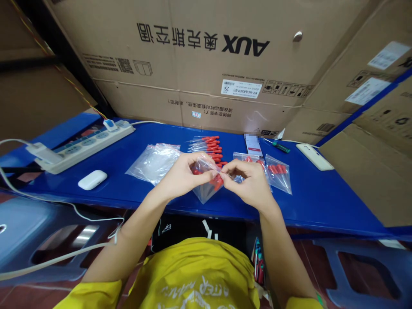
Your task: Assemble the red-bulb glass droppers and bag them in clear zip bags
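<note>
Between my two hands is a clear zip bag (pixel 203 192) with red-handled pieces inside. My left hand (pixel 186 174) pinches the bag's top edge between thumb and fingers. On the same edge, close by, my right hand (pixel 247 180) pinches too. Just beyond them lies a row of red-handled screwdrivers (pixel 210 148) with thin clear-looking shafts pointing left. A stack of empty clear bags (pixel 151 165) rests left of my left hand. To the right of my right hand are filled bags (pixel 278 169) with red handles showing.
At the blue table's (pixel 322 197) left are a power strip (pixel 86 143) and a white earbud case (pixel 92 180). A phone (pixel 253 146), a green-handled screwdriver (pixel 280 146) and a cream phone-shaped object (pixel 314 156) lie at the back right. A large cardboard box (pixel 193 64) stands behind.
</note>
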### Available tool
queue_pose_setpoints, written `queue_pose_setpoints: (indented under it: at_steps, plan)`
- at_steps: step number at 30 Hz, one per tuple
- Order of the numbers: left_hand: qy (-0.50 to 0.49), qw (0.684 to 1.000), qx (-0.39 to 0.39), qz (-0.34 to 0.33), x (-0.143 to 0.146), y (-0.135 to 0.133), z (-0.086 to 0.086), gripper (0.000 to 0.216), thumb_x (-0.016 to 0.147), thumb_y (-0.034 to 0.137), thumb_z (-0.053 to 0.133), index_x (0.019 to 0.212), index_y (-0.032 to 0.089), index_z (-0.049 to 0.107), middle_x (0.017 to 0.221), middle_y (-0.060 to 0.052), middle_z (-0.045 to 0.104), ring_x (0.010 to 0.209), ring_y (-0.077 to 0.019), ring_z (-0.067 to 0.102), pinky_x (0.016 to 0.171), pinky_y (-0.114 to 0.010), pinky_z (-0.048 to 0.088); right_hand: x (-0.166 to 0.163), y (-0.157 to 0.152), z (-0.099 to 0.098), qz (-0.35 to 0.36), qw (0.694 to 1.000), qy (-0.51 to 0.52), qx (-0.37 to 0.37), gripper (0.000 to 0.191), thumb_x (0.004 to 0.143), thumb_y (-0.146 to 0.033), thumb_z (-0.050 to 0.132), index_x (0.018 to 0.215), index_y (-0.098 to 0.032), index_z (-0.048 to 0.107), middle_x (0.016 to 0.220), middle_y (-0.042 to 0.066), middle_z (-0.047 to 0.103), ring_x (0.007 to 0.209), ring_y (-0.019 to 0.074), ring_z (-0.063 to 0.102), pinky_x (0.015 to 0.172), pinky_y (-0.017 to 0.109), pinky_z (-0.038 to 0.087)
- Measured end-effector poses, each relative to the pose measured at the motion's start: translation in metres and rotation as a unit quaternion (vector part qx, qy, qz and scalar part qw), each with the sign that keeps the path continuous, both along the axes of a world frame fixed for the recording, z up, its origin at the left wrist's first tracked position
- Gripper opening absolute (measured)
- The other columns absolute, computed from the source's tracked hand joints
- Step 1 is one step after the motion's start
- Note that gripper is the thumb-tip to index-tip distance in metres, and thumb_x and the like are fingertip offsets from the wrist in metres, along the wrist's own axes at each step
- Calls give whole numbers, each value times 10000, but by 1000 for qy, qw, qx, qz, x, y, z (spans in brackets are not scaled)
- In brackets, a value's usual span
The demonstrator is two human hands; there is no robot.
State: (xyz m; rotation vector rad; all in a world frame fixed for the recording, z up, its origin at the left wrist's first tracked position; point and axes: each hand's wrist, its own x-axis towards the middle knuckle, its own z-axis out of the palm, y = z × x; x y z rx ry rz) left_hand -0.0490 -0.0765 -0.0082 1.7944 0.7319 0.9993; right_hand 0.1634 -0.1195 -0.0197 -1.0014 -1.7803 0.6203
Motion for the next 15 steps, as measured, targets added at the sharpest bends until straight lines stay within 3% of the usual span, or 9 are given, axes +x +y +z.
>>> queue_pose_setpoints:
  at_steps: [8, 12, 15]
  plan:
    - [1, 1000, -15, 0, 2, -4, 0, 59, 790, 206, 804, 786, 160, 768, 849, -33, 773, 731, -134, 686, 738, -252, 553, -5, -6, 3, -3, 999, -27, 28, 88, 888, -158, 702, 817, -208, 711, 711, -23, 710, 608, 114, 612, 595, 241, 510]
    - [1, 1000, -24, 16, 2, -2, 1, 129, 822, 240, 790, 735, 156, 747, 811, -34, 769, 700, -132, 673, 719, -252, 558, -3, -3, 0, -6, 1000, 7, -10, 29, 905, -215, 743, 925, -210, 764, 804, 7, 775, 669, 137, 691, 643, 260, 564]
    - [4, 999, -22, 35, 1, -1, 3, 179, 851, 262, 775, 711, 157, 734, 781, -27, 766, 686, -132, 669, 719, -253, 564, 1, -1, -1, 8, 998, 37, -51, 90, 911, -279, 782, 969, -210, 775, 851, 21, 795, 674, 142, 717, 642, 264, 589]
